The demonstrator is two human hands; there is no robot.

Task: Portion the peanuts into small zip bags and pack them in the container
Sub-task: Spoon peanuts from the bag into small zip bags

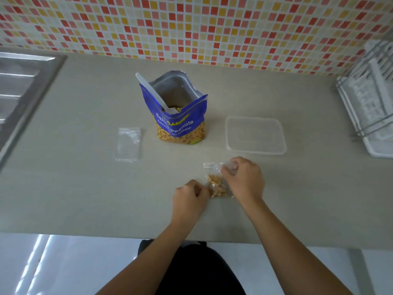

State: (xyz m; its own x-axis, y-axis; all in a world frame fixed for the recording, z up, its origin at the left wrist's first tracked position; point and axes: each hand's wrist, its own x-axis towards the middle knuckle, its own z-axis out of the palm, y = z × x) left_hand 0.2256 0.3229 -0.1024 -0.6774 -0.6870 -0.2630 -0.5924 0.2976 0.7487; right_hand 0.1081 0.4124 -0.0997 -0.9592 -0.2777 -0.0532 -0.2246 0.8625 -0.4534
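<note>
Near the front of the desk (85, 199), you steady a small zip bag (215, 185) of peanuts between both hands. Your left hand (189, 199) pinches its lower edge with curled fingers while your right hand (244, 179) curls over its mouth, apparently to press the seal. Behind stands the open peanut pouch (178, 122), a white spoon (153, 92) inside. The clear container (255, 135) sits close right for packing, and a spare zip bag (128, 144) lies to the left.
</note>
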